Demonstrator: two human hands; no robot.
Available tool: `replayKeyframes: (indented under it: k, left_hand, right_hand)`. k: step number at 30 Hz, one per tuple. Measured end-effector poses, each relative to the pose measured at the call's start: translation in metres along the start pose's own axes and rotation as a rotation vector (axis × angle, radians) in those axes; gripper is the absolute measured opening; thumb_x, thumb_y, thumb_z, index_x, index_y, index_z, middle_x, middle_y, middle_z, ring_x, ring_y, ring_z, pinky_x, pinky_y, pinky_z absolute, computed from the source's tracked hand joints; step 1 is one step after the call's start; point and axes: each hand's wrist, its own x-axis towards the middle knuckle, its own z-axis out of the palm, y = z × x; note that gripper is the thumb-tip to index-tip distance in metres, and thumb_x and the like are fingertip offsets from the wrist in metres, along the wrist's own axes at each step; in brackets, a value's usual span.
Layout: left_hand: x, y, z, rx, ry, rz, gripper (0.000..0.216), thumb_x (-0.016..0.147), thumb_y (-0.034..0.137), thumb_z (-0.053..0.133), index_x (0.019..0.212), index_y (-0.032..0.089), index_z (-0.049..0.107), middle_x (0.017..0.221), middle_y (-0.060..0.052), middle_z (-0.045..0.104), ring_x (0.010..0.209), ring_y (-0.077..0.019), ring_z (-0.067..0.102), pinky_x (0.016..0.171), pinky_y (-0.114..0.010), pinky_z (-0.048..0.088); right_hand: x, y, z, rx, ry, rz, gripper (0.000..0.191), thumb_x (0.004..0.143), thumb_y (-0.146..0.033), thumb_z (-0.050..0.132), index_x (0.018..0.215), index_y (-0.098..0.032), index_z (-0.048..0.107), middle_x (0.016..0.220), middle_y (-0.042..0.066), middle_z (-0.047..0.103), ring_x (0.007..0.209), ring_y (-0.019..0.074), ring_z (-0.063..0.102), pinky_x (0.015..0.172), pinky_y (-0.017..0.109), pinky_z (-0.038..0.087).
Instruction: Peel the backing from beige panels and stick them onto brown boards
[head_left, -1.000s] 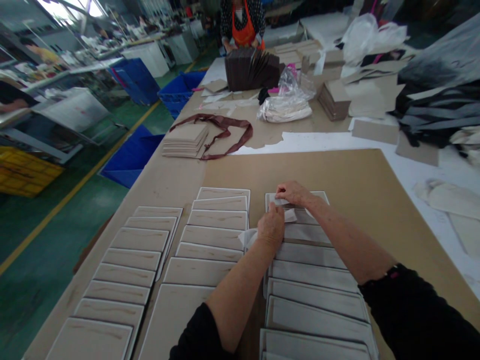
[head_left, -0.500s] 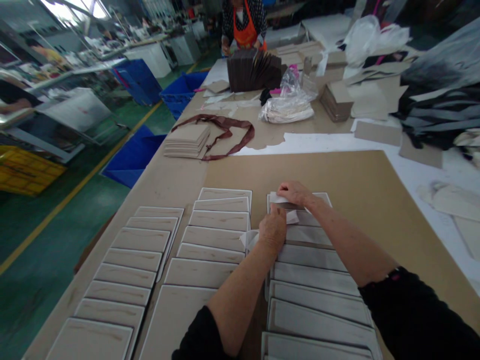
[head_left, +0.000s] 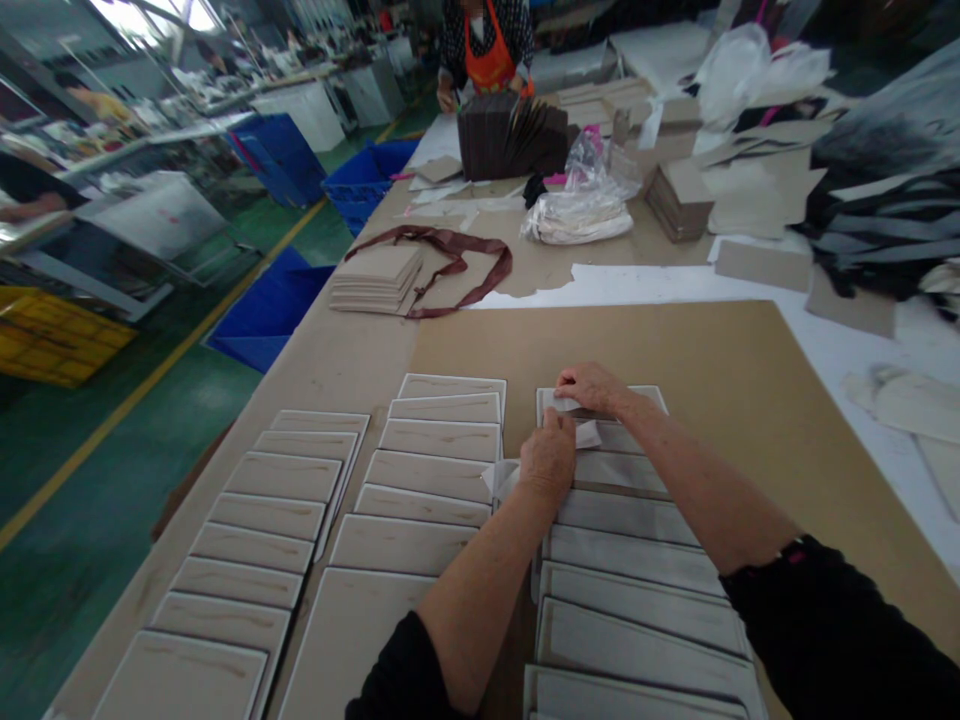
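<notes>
My left hand (head_left: pixel 547 462) is closed around thin white sheets (head_left: pixel 504 480), whose ends stick out on both sides of it. It is over the upper part of the right-hand row of overlapping panels (head_left: pixel 630 515), which have a pale whitish surface. Just beyond, my right hand (head_left: pixel 592 388) has its fingers curled together at the farthest panel of that row. A small white piece (head_left: pixel 559 402) shows at its fingertips, partly hidden by both hands.
Two more rows of overlapping beige panels (head_left: pixel 277 520) with brownish streaks lie to the left. Farther back are a board stack (head_left: pixel 375 282), a brown strap (head_left: pixel 480 290) and a plastic-wrapped bundle (head_left: pixel 577 220). A person in an orange apron (head_left: pixel 491 50) stands at the far end.
The white piece at my right fingertips stood out more before; less of it shows now, lower against the far panel. Both hands stay nearly in place, and the view has shifted slightly.
</notes>
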Motion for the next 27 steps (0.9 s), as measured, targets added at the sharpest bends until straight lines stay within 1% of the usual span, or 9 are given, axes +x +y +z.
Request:
replayKeyframes:
  k: [7, 9, 11, 15, 17, 19, 21, 24, 27]
  left_hand:
    - [-0.001, 0.001, 0.001, 0.002, 0.024, 0.004, 0.030, 0.099, 0.019, 0.031, 0.122, 0.018, 0.050, 0.120, -0.012, 0.047, 0.083, -0.0162, 0.068, 0.066, -0.027, 0.058]
    - [-0.001, 0.000, 0.000, -0.012, 0.031, -0.004, 0.029, 0.098, 0.019, 0.032, 0.121, 0.018, 0.050, 0.124, -0.012, 0.047, 0.082, -0.0167, 0.069, 0.065, -0.028, 0.058]
    - [-0.001, -0.001, -0.002, -0.036, 0.021, -0.010, 0.028, 0.098, 0.019, 0.033, 0.121, 0.020, 0.050, 0.134, -0.014, 0.042, 0.084, -0.0170, 0.069, 0.066, -0.029, 0.058]
    - [0.002, -0.006, -0.006, -0.106, -0.053, 0.001, 0.030, 0.096, 0.019, 0.039, 0.124, 0.022, 0.048, 0.155, -0.017, 0.023, 0.091, -0.0184, 0.070, 0.074, -0.031, 0.059]
    - [0.004, -0.007, -0.009, -0.124, -0.088, 0.012, 0.034, 0.094, 0.020, 0.041, 0.128, 0.023, 0.045, 0.158, -0.018, 0.017, 0.095, -0.0214, 0.070, 0.076, -0.034, 0.059]
    - [0.006, -0.008, -0.012, -0.115, -0.119, 0.014, 0.037, 0.093, 0.020, 0.043, 0.130, 0.023, 0.043, 0.159, -0.019, 0.015, 0.097, -0.0238, 0.070, 0.077, -0.036, 0.059]
    - [0.006, -0.008, -0.015, -0.098, -0.133, 0.014, 0.040, 0.092, 0.019, 0.044, 0.132, 0.023, 0.042, 0.159, -0.020, 0.014, 0.099, -0.0241, 0.069, 0.078, -0.037, 0.059]
    - [0.006, -0.008, -0.015, -0.092, -0.145, 0.010, 0.041, 0.093, 0.019, 0.045, 0.133, 0.025, 0.042, 0.159, -0.020, 0.013, 0.101, -0.0227, 0.068, 0.079, -0.036, 0.058]
    - [0.006, -0.009, -0.013, -0.110, -0.148, 0.014, 0.040, 0.092, 0.018, 0.047, 0.131, 0.026, 0.043, 0.159, -0.019, 0.012, 0.101, -0.0222, 0.068, 0.079, -0.035, 0.058]
  right_hand:
    - [0.000, -0.006, -0.001, -0.074, 0.001, 0.000, 0.019, 0.084, -0.032, 0.060, 0.089, -0.021, 0.075, 0.085, 0.003, 0.073, 0.075, 0.0149, 0.060, 0.061, 0.024, 0.035]
    - [0.001, -0.005, -0.001, -0.085, 0.003, 0.003, 0.020, 0.083, -0.033, 0.060, 0.088, -0.021, 0.075, 0.085, 0.003, 0.073, 0.075, 0.0154, 0.061, 0.061, 0.024, 0.035]
    - [0.001, -0.005, 0.000, -0.103, 0.008, 0.002, 0.021, 0.084, -0.033, 0.059, 0.089, -0.020, 0.075, 0.086, 0.004, 0.074, 0.077, 0.0158, 0.061, 0.062, 0.024, 0.036]
    - [0.000, -0.008, 0.000, -0.131, 0.008, 0.014, 0.021, 0.085, -0.032, 0.059, 0.091, -0.021, 0.075, 0.090, 0.005, 0.074, 0.081, 0.0169, 0.063, 0.065, 0.024, 0.038]
    - [0.000, -0.014, 0.000, -0.143, 0.008, 0.024, 0.020, 0.085, -0.032, 0.059, 0.090, -0.021, 0.075, 0.090, 0.006, 0.074, 0.081, 0.0178, 0.063, 0.065, 0.025, 0.039]
    - [-0.001, -0.018, -0.002, -0.143, 0.010, 0.029, 0.020, 0.085, -0.032, 0.059, 0.088, -0.021, 0.075, 0.090, 0.007, 0.074, 0.081, 0.0181, 0.063, 0.065, 0.025, 0.039]
    - [-0.004, -0.018, -0.006, -0.139, 0.013, 0.033, 0.019, 0.084, -0.032, 0.059, 0.089, -0.022, 0.074, 0.091, 0.006, 0.074, 0.081, 0.0181, 0.063, 0.065, 0.025, 0.039]
    - [-0.020, 0.002, -0.017, -0.077, 0.018, 0.037, 0.021, 0.079, -0.030, 0.065, 0.096, -0.021, 0.072, 0.091, 0.004, 0.073, 0.079, 0.0167, 0.062, 0.065, 0.024, 0.040]
    - [-0.049, 0.041, -0.028, 0.125, 0.062, 0.070, 0.021, 0.075, -0.025, 0.066, 0.094, -0.018, 0.069, 0.085, 0.003, 0.071, 0.074, 0.0145, 0.061, 0.064, 0.023, 0.041]
